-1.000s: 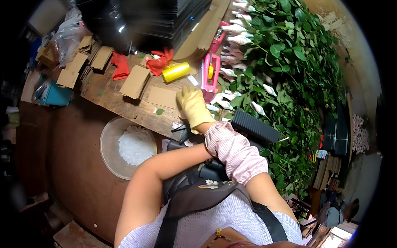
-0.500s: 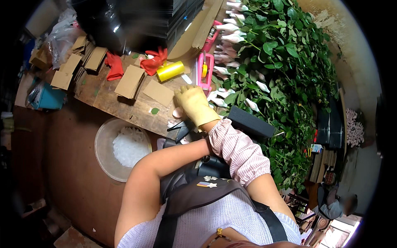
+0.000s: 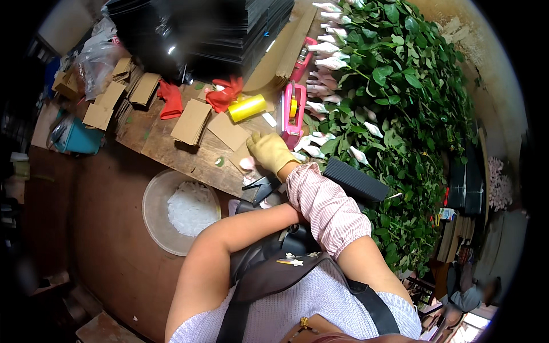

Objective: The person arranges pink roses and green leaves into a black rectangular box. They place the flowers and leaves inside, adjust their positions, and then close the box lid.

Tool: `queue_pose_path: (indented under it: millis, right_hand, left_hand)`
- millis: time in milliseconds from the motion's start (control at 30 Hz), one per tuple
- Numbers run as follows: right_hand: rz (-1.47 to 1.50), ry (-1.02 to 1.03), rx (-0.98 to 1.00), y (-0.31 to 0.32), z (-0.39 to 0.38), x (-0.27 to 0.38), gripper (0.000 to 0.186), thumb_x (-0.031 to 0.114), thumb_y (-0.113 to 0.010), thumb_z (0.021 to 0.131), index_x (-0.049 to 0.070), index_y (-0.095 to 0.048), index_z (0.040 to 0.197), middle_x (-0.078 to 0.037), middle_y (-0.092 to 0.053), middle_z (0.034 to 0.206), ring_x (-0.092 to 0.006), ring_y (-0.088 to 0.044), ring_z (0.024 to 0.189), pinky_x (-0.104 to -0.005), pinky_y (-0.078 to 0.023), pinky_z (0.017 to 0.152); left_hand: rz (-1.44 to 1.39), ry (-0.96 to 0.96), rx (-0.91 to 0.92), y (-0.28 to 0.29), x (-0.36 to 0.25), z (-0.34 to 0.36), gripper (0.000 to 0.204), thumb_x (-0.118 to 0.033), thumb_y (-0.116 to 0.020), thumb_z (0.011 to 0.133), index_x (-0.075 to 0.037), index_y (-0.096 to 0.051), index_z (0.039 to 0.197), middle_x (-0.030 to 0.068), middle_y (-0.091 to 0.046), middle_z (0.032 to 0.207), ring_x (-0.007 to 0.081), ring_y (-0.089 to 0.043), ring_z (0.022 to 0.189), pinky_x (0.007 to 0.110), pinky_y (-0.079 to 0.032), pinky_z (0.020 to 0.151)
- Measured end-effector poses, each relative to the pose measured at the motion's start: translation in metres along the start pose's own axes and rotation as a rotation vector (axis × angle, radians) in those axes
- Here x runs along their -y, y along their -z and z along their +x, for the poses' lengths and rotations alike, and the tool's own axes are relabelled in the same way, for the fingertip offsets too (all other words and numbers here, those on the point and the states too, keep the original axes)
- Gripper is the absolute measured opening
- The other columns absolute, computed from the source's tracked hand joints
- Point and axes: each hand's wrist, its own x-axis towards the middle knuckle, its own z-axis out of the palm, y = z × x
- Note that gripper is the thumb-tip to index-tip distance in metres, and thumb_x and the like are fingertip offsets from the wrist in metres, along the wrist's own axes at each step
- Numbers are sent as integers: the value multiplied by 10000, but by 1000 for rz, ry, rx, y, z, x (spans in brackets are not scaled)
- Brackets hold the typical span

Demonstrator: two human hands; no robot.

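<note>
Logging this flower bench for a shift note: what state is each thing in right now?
Right hand: in a yellow glove, palm down on the wooden table.
Left hand: hidden behind the right sleeve.
Yellow tape roll: lying on its side.
Pink tool: resting at the table edge.
Clear bowl: part filled with white bits.
Red gloves: lying loose, unworn.
Cardboard pieces: stacked flat.
Flower stems: piled, buds wrapped white.

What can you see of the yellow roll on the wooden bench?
The yellow cylindrical roll lies on its side on the worn wooden bench, tilted so its right end sits higher in the picture. It looks like glossy plastic or tape, bright yellow all over. Its left end touches or overlaps a crumpled red glove; a flat brown cardboard piece lies just below it. No hand touches it; the yellow-gloved right hand rests lower on the bench.
</note>
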Motion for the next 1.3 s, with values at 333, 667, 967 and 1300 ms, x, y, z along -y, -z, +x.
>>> queue_pose_path:
  millis: [333,667,967,1300]
  right_hand:
    - [601,-196,-236,151,-137,-14,257,301,-580,1018,103,-714,1112,-153,-727,907,-389,-709,870,-467,-569,756]
    - [1667,-967,406,80,-303,-25,301,307,-593,1075,18,-673,1106,-66,-741,881,-119,-678,740,-247,-544,659]
    - [1246,-861,590,96,-285,-35,400,389,-523,1065,19,-673,1044,-91,-769,859,-213,-725,721,-343,-578,667]
    - [900,-980,-413,143,-363,-46,307,390,-642,997,117,-730,1107,-85,-756,1075,-286,-731,946,-409,-583,836]
  left_hand:
    - [146,-20,151,20,-16,-4,766,-546,-675,920,-105,-486,1519,180,-461,1566,382,-388,1469,478,-269,1238]
    - [261,-127,97,-7,15,-12,699,-362,-651,882,-83,-483,1500,212,-473,1524,384,-403,1441,515,-307,1221]
    - [297,-227,-139,89,-23,-31,388,-68,-705,837,-30,-696,1223,142,-710,1223,294,-710,1097,371,-600,898]
    - [259,-24,56,64,-55,-9,208,-144,-831,822,-31,-761,982,108,-742,1043,289,-726,926,366,-604,815]
